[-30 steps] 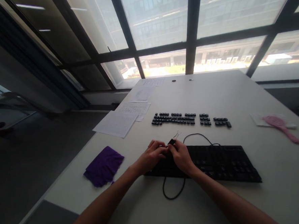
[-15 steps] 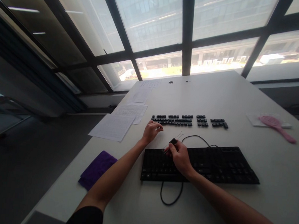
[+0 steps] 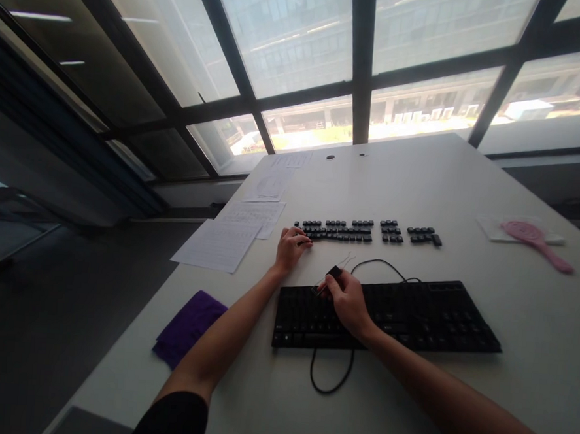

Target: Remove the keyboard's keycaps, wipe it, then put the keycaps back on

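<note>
My left hand (image 3: 288,251) is at the left end of the rows of loose black keycaps (image 3: 338,235), its fingers pinched on a small dark keycap (image 3: 302,242) that they partly cover. My right hand (image 3: 350,300) is closed around a wire keycap puller (image 3: 334,271) with a black grip. Thin wires stick out from both ends of it. Below that hand lies a black keyboard (image 3: 431,317), its left part in shadow, so I cannot make out single keys there.
Printed sheets (image 3: 214,245) lie along the table's left edge. A folded purple cloth (image 3: 189,325) is beside my left forearm. At the right, a pink hairbrush (image 3: 534,242) rests on a white packet. The keyboard's cable (image 3: 331,391) loops out in front, and tall windows stand behind the table.
My left hand has shifted slightly left and its fingertips have come down to the left end of the keycap rows. The right hand keeps the puller over the keyboard, almost unmoved.
</note>
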Motion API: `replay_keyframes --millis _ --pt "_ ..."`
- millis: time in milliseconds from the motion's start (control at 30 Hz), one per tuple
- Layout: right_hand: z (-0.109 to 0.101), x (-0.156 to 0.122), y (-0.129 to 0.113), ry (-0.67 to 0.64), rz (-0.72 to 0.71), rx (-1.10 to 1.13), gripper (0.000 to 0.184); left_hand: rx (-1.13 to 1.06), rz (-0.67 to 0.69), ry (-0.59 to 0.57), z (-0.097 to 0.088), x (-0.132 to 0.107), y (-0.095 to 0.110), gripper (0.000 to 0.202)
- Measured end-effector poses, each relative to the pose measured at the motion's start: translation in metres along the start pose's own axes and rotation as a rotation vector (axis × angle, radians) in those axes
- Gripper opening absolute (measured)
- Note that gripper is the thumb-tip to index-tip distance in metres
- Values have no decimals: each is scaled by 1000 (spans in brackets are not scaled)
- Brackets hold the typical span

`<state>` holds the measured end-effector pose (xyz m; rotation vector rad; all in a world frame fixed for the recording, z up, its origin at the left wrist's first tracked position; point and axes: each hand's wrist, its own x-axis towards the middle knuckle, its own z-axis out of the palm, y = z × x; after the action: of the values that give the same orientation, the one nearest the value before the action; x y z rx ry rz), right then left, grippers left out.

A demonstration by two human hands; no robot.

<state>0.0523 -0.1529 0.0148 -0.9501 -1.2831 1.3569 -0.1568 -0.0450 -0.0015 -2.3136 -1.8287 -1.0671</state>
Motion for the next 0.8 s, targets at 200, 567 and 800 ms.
replay_keyframes --millis 200,567,800 --pt "-10 0 -7 -101 -122 -216 16 -17 -31 86 -33 -16 25 7" --pt "-12 -21 -9 -470 -390 -625 12 -144 -59 -143 -59 -126 100 13" --pt "-13 -31 1 -489 -569 -820 18 -203 -10 -353 -80 -131 108 12"
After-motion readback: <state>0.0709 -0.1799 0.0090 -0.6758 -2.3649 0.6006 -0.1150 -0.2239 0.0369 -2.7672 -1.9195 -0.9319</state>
